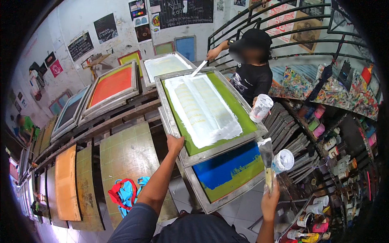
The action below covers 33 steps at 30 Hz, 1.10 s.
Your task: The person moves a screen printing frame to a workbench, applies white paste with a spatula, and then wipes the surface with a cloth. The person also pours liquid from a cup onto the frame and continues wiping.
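Head view, with its corners lost in black, shows the green screen (236,109) lying tilted across the middle, white paste (198,109) spread over most of its mesh. Under it sits the blue screen (225,166), its upper part covered and only the near end showing. To the left stands a green board (127,152), its lower part crossed by the person's left arm; beyond it, the red screen (112,85) leans at a slant. Across the green screen is a co-worker (253,83), the lower body hidden behind the frame. A second person (28,125) at the far left rim is too small and warped to make out.

Smaller, a red and blue cloth (125,194) lies crumpled on the board, partly behind the arm. The co-worker holds a white tub (261,107) and touches a pale scraper (199,68) to the paste at the far end. The left hand's (175,144) grip is closed on the green screen's near left rim, some fingers out of sight. The right hand's (270,198) grip pinches a putty knife (266,158) by its handle, blade up; whether it also touches the small tub (283,160) just beside, I cannot tell.
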Each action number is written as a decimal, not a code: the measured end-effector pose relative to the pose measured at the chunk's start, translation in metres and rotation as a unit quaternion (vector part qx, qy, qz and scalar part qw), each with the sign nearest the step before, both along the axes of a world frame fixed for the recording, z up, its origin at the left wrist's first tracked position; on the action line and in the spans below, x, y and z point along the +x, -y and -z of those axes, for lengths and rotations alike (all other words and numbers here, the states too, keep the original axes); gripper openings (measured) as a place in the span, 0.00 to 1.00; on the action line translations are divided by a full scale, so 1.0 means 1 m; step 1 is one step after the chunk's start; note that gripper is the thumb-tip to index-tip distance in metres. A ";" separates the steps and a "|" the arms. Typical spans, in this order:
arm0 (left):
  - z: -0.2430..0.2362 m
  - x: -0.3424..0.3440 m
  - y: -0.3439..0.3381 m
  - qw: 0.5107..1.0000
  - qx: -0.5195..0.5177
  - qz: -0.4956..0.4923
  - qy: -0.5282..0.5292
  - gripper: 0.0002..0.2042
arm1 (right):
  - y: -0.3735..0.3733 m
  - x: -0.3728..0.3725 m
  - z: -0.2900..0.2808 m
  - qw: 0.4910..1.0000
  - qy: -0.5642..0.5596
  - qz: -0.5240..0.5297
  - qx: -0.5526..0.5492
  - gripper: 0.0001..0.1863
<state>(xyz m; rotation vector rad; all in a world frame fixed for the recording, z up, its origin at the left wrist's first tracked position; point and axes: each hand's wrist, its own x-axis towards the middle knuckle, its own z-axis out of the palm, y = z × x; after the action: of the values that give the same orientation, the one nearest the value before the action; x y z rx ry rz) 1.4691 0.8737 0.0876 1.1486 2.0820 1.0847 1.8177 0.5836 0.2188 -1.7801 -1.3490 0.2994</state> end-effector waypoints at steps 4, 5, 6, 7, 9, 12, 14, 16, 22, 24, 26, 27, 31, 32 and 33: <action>0.036 -0.020 -0.019 0.993 0.017 0.014 0.119 0.27 | 0.002 0.001 0.020 0.998 -0.054 -0.006 0.015 0.27; 0.038 -0.024 -0.023 0.984 0.009 0.028 0.177 0.28 | 0.000 0.002 0.026 0.997 -0.073 -0.010 0.026 0.27; 0.040 -0.030 -0.026 0.971 0.003 0.042 0.235 0.29 | -0.001 0.002 0.029 0.995 -0.092 -0.015 0.037 0.28; 0.039 -0.027 -0.024 0.974 0.012 0.035 0.225 0.27 | -0.001 0.003 0.031 0.987 -0.159 -0.007 0.013 0.28; 0.024 -0.004 -0.014 0.977 0.030 0.030 0.208 0.25 | 0.001 0.004 0.031 0.957 -0.287 0.016 -0.030 0.28; 0.008 0.004 -0.002 0.967 0.078 0.047 0.238 0.22 | -0.001 0.001 0.039 0.942 -0.334 0.027 -0.014 0.29; 0.002 -0.002 0.002 0.967 0.076 0.053 0.239 0.21 | -0.005 -0.003 0.037 0.926 -0.376 0.008 -0.015 0.29; -0.002 -0.009 0.006 0.972 0.057 0.052 0.221 0.21 | -0.006 -0.004 0.036 0.913 -0.408 -0.005 -0.016 0.29; -0.005 -0.017 0.038 0.974 0.049 0.025 0.219 0.20 | -0.006 0.003 0.041 0.896 -0.443 -0.035 -0.009 0.30; 0.000 -0.020 0.051 0.974 0.056 0.025 0.219 0.19 | -0.007 0.006 0.040 0.898 -0.438 -0.040 -0.013 0.30; 0.012 -0.033 0.065 0.969 0.055 0.022 0.238 0.19 | -0.009 0.004 0.040 0.894 -0.445 -0.047 -0.026 0.30; 0.017 -0.040 0.071 0.967 0.055 0.019 0.248 0.19 | -0.009 0.003 0.040 0.892 -0.448 -0.051 -0.033 0.30; 0.005 -0.039 0.107 0.972 0.054 -0.004 0.230 0.20 | -0.013 0.003 0.033 0.898 -0.433 -0.059 -0.053 0.30; -0.004 -0.039 0.120 0.967 0.066 -0.006 0.247 0.21 | -0.013 0.002 0.031 0.895 -0.438 -0.064 -0.059 0.30; -0.007 -0.043 0.129 0.967 0.060 -0.006 0.248 0.21 | -0.013 0.001 0.030 0.892 -0.442 -0.069 -0.065 0.30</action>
<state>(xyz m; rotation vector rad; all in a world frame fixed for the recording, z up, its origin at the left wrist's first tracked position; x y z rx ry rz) 1.4261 0.7450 0.0947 0.8081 1.6520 1.3566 1.8191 0.5970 0.1884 -1.3485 -0.7838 1.1450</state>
